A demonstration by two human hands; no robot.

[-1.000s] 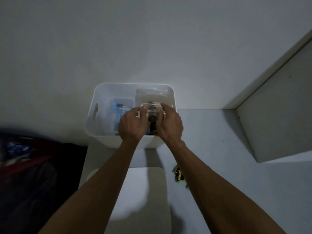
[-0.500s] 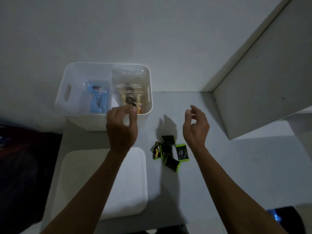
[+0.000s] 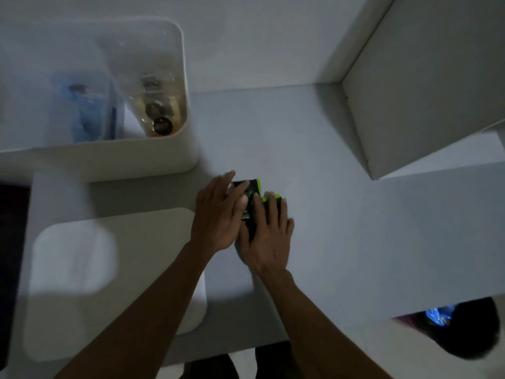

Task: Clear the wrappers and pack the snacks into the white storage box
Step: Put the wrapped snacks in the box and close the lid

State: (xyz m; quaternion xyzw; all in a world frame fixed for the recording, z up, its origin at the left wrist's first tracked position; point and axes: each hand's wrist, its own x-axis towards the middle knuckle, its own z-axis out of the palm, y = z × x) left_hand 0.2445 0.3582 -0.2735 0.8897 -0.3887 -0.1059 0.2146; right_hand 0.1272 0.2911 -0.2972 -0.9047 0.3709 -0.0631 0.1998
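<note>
The white storage box (image 3: 153,160) stands at the upper left of the white table (image 3: 328,214). Inside it lie a blue packet (image 3: 84,113) and a clear bag of snacks (image 3: 155,105). Several small black and green snack packets (image 3: 252,191) lie in a heap on the table, right of the box. My left hand (image 3: 216,214) and my right hand (image 3: 269,228) lie flat over the heap from either side, with straight fingers touching the packets. Most of the packets are hidden under my fingers.
The box's white lid (image 3: 109,277) lies flat at the lower left. A white shelf panel (image 3: 426,86) rises at the right, close to the table. Dark things (image 3: 464,332) sit below the table's front right edge.
Both hands have come down from the air by the box onto the heap of black and green packets. The view has tilted down and closer to the table.
</note>
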